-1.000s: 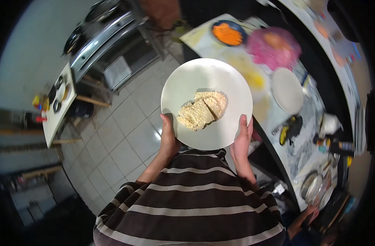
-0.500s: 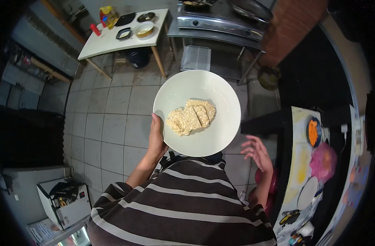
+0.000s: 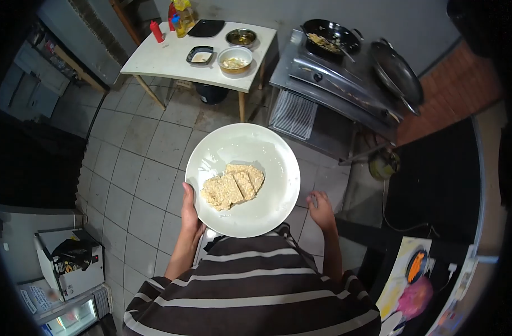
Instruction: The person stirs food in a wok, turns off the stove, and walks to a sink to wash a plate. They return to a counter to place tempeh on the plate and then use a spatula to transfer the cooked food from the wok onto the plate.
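A large white plate point(image 3: 278, 185) is held out in front of my body, with several pale, grainy slabs point(image 3: 233, 187) overlapping left of its middle. My left hand point(image 3: 190, 210) grips the plate's left rim, thumb on top and fingers hidden underneath. My right hand point(image 3: 322, 211) hangs in the air just right of the plate, not touching it, its fingers partly curled and apart with nothing in them.
Ahead, a white table point(image 3: 155, 61) bears bowls, a black tray and bottles. Right of it is a metal stove point(image 3: 317, 78) with a wok point(image 3: 331, 38) of food and a second pan point(image 3: 397, 75). A gas cylinder point(image 3: 384, 164) stands below. A counter point(image 3: 398, 274) is at lower right.
The view has turned and tilted up, showing more of the stove and wok. The plate appears lower and further left, still in my left hand. My right hand's fingers have curled in.
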The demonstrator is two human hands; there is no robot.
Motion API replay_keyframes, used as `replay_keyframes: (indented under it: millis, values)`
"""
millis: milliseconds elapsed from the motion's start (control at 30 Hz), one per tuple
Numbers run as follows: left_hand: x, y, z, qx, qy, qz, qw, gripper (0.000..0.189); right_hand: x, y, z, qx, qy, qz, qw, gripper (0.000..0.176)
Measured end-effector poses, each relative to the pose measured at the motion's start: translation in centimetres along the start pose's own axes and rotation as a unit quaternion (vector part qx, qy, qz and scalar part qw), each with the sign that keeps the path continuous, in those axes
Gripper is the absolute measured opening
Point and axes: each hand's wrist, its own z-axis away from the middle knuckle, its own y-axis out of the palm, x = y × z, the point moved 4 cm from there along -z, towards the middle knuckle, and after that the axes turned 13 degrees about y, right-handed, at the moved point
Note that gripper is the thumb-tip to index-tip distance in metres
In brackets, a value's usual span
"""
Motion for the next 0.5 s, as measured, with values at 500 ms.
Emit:
replay_keyframes:
  millis: [500]
  values:
    - [-11.7, -1.2, -22.0, -0.086, 0.122, -0.006, 0.989, 0.074, 35.9, 2.7, -21.8, 0.301, -0.098, -0.311, 0.896, 0.054]
